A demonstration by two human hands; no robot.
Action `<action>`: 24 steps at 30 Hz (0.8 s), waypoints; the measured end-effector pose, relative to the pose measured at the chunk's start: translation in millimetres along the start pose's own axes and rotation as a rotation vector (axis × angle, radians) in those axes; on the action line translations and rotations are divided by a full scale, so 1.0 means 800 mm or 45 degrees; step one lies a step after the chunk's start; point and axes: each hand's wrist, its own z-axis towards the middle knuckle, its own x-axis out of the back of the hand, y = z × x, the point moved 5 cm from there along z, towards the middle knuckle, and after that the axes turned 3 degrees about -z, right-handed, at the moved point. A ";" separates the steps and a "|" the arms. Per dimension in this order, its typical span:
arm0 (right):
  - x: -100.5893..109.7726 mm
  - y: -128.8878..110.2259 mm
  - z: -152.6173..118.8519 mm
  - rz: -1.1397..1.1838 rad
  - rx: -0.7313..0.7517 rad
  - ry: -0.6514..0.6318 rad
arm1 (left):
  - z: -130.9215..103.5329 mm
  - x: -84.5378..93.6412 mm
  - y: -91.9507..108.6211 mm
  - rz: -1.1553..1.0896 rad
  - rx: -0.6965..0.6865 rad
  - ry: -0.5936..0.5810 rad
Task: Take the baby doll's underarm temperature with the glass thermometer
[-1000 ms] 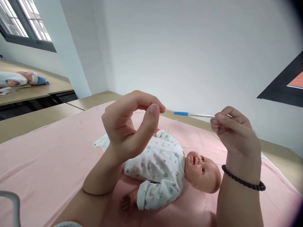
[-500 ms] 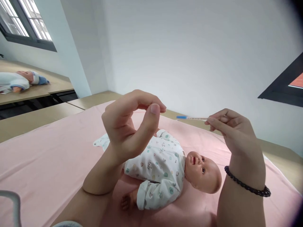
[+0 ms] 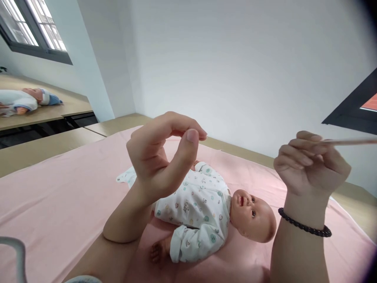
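Okay, I'm pinching the stick [image 3: 353,141] in my right hand [image 3: 308,169], well apart from the doll [image 3: 200,200], so the grip is done; what's left isn't showing. My left hand [image 3: 150,157] is forming a narrow thumb-and-forefinger loop, contents unclear, and hiding part of the doll. Blur is smearing the stick, frame edge cutting it off.

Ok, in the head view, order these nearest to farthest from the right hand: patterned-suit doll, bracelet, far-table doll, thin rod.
1. Thin rod: held in the right hand, pointing right.
2. Bracelet: worn just below the hand.
3. Patterned-suit doll: left and lower, on the pink cloth.
4. Far-table doll: far left, in the background.
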 end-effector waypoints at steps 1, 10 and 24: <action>0.000 -0.001 0.000 -0.136 0.023 0.037 | 0.000 0.000 0.001 0.009 0.003 -0.002; 0.005 0.003 0.006 -0.116 0.097 0.066 | 0.005 -0.005 0.007 -0.006 0.022 -0.148; -0.011 -0.005 -0.007 -0.282 0.106 -0.030 | -0.073 -0.058 -0.030 0.490 0.341 -2.034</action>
